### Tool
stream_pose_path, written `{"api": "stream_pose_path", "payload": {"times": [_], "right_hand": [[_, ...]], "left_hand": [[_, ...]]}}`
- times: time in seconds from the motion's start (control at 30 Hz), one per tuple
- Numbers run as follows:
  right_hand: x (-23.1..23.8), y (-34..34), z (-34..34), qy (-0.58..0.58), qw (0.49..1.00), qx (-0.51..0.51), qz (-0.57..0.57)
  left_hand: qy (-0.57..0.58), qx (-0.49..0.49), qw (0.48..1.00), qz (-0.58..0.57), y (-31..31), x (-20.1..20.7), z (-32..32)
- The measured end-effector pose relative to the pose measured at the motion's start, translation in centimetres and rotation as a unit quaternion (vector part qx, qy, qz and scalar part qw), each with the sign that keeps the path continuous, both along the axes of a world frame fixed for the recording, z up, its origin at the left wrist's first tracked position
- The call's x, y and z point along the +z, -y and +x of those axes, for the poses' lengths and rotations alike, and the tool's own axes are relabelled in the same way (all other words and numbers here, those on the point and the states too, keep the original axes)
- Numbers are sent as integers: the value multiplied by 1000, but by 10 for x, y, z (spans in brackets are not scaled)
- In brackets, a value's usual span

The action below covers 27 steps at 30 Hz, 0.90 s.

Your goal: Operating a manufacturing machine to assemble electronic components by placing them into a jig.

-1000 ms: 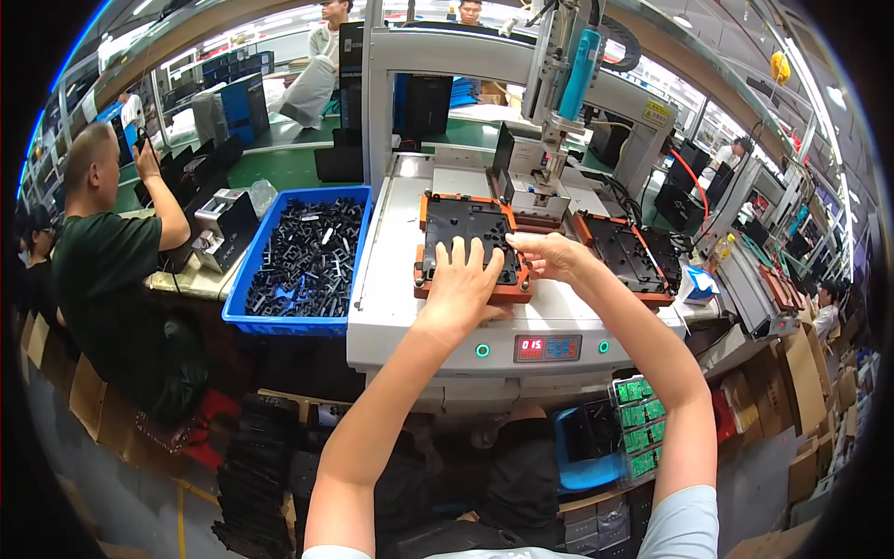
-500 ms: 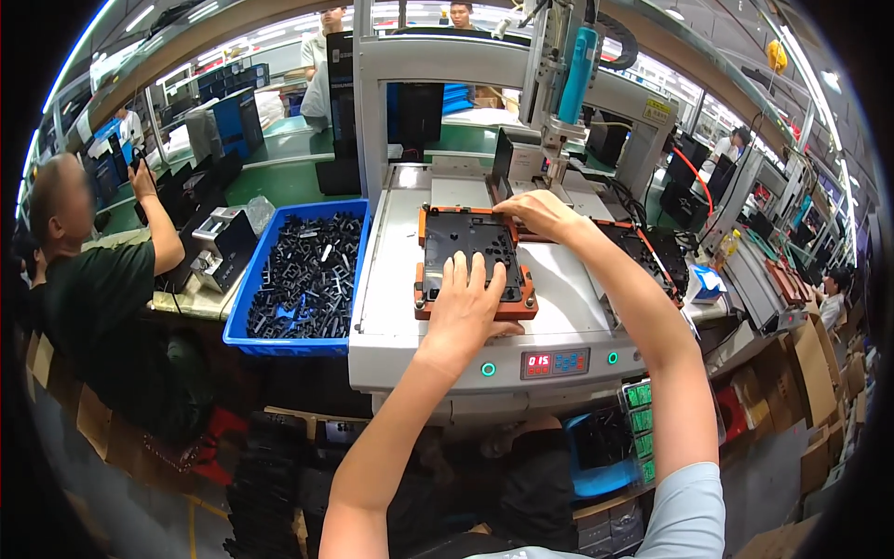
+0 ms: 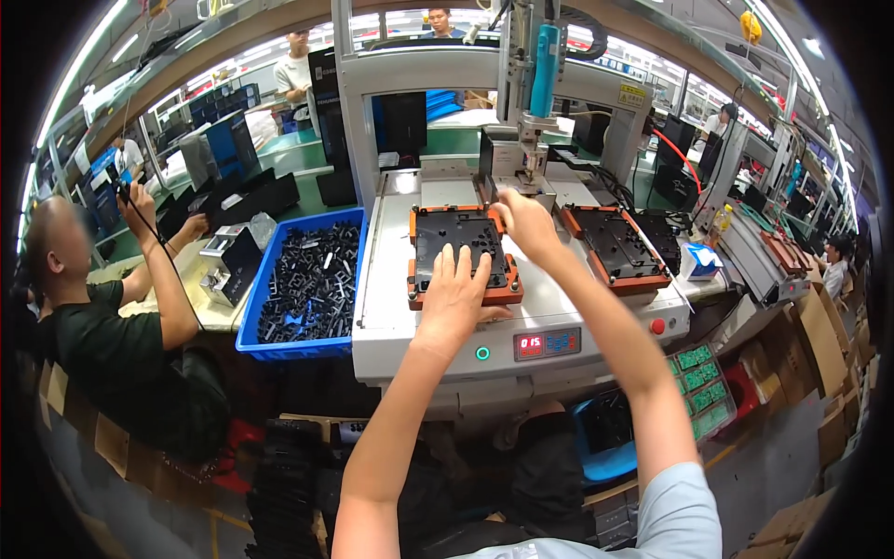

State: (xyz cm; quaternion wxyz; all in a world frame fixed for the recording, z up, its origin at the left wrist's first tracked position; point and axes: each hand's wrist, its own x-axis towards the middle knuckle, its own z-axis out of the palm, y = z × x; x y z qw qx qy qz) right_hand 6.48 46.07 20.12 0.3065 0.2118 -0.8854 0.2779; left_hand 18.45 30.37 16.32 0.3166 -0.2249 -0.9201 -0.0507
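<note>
A flat black plastic panel (image 3: 436,235) with small cutouts lies in an orange-brown fixture (image 3: 501,295) on the white bed of a bench machine. My left hand (image 3: 453,291) rests on the panel's near part, fingers stretched flat and spread, the thumb by the fixture's front edge. At the far right corner of the same fixture is my right hand (image 3: 527,225). Its fingers are bent and closed there, and whatever lies between their tips is hidden. To the right stands a second orange-brown fixture (image 3: 641,283) holding a similar black panel (image 3: 610,233).
A blue bin (image 3: 296,349) heaped with small black parts stands left of the machine. The machine's head with a blue cylinder (image 3: 546,70) hangs beyond the fixtures. A control panel (image 3: 548,345) and red button (image 3: 657,326) are on its front. A co-worker (image 3: 98,349) sits at left.
The view has shifted, bringing the second fixture out from behind my right arm. My left hand stays on the panel; my right hand stays by the far right corner, its fingers more curled.
</note>
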Motion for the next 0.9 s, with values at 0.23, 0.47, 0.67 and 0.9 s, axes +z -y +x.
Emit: {"api": "stream_pose_path", "payload": {"times": [0.23, 0.47, 0.67, 0.9], "right_hand": [[-53, 18, 145, -79, 979, -80, -171], [-59, 19, 130, -111, 956, 28, -269], [-67, -1, 148, -121, 969, 8, -215], [-126, -36, 227, -119, 974, -5, -192]], "left_hand": [[1, -3, 1000, -9, 0, 5, 0], [-56, -37, 997, 29, 5, 4, -1], [-141, 13, 984, 112, -29, -57, 63], [-61, 41, 992, 103, -17, -118, 100]]}}
